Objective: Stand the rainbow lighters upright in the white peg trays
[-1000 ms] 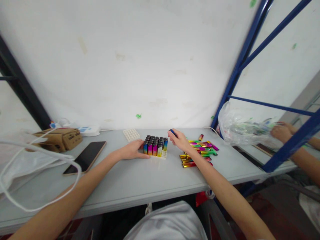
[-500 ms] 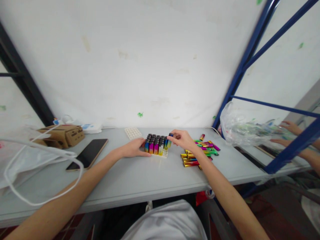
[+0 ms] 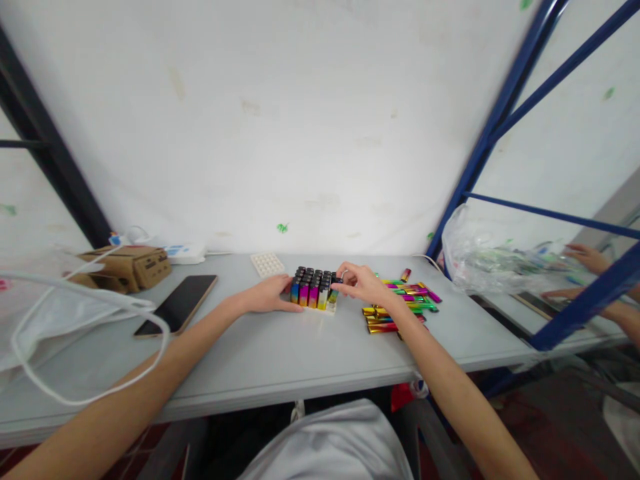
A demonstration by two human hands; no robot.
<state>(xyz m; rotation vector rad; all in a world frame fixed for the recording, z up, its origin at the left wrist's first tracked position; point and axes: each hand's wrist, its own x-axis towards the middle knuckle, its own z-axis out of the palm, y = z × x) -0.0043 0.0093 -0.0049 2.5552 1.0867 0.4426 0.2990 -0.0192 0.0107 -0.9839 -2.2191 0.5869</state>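
Upright lighters (image 3: 313,293) with dark tops and shiny blue, pink and yellow bodies stand in rows in a white holed tray (image 3: 330,311). My left hand (image 3: 270,295) is closed around the left end of the tray, thumb along its front and fingertips hidden behind the lighters. At the right end, my right hand (image 3: 364,283) pinches the top of a lighter (image 3: 333,297) that stands at the front corner of the tray. Just right of that hand lies a loose pile of shiny gold, green, pink and red lighters (image 3: 400,310).
A second white holed tray (image 3: 267,265) lies behind. To the left are a black phone (image 3: 180,303), a cardboard box (image 3: 140,268), a white cable (image 3: 167,343) and plastic bags. On the right stand a blue frame post (image 3: 465,167) and a clear bag (image 3: 480,257); another person's hands (image 3: 583,257) show beyond.
My right hand has brought the lighter down and slightly left, into the right end of the tray. My left hand stays at the tray's left side.
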